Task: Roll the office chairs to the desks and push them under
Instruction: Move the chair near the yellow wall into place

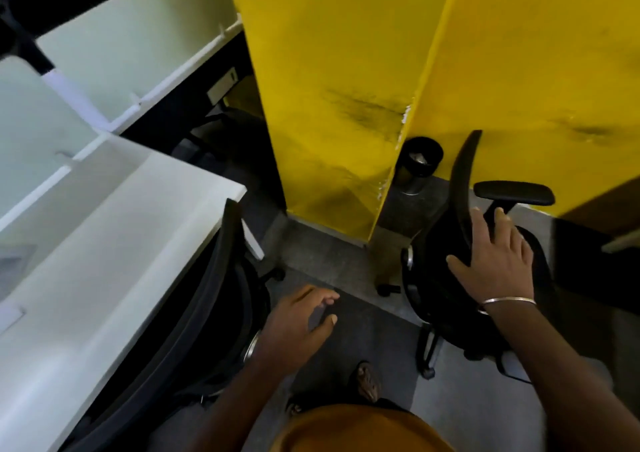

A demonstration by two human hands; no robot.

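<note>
The right hand (491,261) holds the chair back (464,188), lower right; the left hand (301,320) hangs wide. The chair could bump the yellow wall (339,71) nearby.

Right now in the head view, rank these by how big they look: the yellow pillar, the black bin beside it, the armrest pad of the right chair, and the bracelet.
1. Yellow pillar, by far the largest.
2. Black bin and armrest pad: they look alike in size, and the bin stands farther off, so unranked.
3. Bracelet, smallest.
</note>
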